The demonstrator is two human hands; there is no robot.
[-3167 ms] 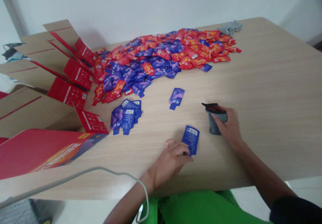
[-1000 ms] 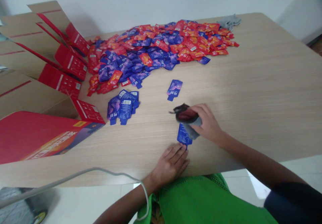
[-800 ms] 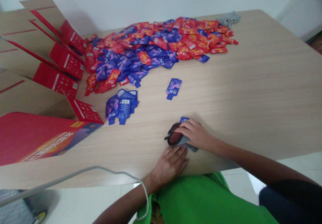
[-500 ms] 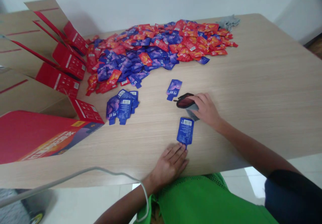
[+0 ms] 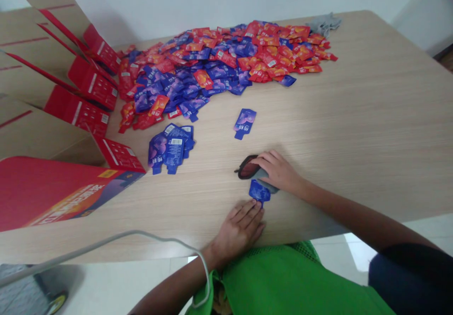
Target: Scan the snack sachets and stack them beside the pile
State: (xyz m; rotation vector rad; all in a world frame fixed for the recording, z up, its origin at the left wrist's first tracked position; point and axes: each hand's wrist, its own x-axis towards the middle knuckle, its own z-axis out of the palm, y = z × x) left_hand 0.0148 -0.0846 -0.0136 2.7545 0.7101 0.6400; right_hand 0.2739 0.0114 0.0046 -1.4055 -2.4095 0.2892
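A flat blue sachet (image 5: 259, 191) lies on the table in front of me, its upper part covered. My left hand (image 5: 241, 225) rests flat with its fingers stretched out, fingertips on the sachet's narrow tab. In my right hand (image 5: 277, 169) is a soft grey pad with a black-edged, dark red oval face (image 5: 248, 168); its exact kind is unclear. The pad's grey part touches the upper part of the sachet. Farther back lies a single purple-blue sachet (image 5: 245, 123), face up. To the left, several blue sachets (image 5: 174, 152) overlap in a small stack.
A long heap of red and blue sachets (image 5: 212, 65) runs along the wall. Open red cardboard boxes (image 5: 67, 187) stand at the left. A grey cloth (image 5: 324, 24) lies at the back right of the table (image 5: 371, 117). A pale cable (image 5: 141, 233) crosses the front left.
My right hand has moved toward me with the pad, from beyond the blue sachet onto its upper part. My left hand stays on the tab.
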